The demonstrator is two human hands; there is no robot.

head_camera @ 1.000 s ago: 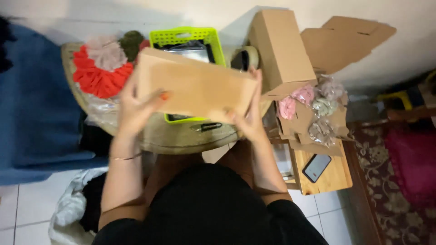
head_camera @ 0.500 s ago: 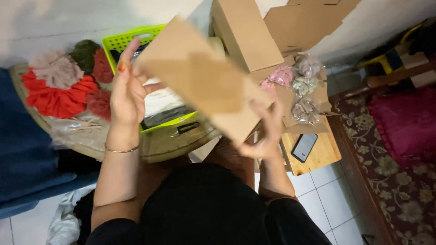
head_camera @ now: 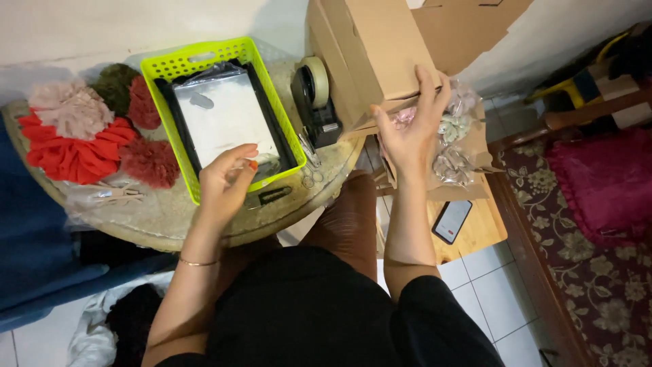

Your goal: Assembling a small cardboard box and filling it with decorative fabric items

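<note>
Two hands parted — right hand (head_camera: 407,132) now on cardboard box (head_camera: 370,51), left hand (head_camera: 227,183) empty

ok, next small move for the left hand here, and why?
Probably lower the left hand into the green basket and pinch the clear packet: it hovers empty over the basket's near rim, while the right hand rests on the cardboard box.
</note>
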